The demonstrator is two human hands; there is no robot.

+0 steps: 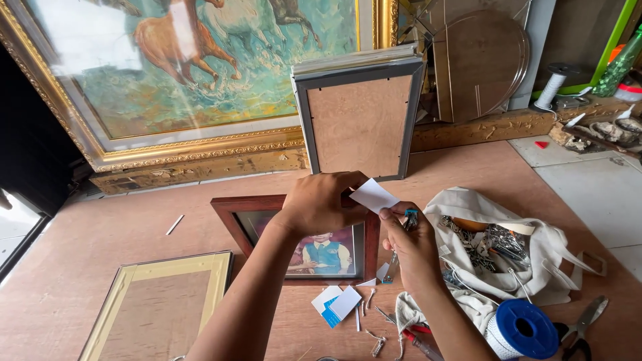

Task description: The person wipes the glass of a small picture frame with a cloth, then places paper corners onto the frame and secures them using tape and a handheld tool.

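Note:
My left hand (319,202) and my right hand (412,249) meet above a brown-framed photo (231,212) lying on the wooden floor. Between their fingertips they pinch a small white piece of paper (372,195). My right hand also grips a small blue-handled cutter (409,220), its blade pointing down toward the frame. Cut white and blue paper scraps (336,303) and small metal bits lie just below the photo frame.
A grey frame stack (359,120) leans against a large gilded horse painting (194,73). A gold frame (155,306) lies face down at the lower left. A white cloth bag (535,247) of metal hardware, a blue-capped spool (523,329) and pliers (583,324) sit at the right.

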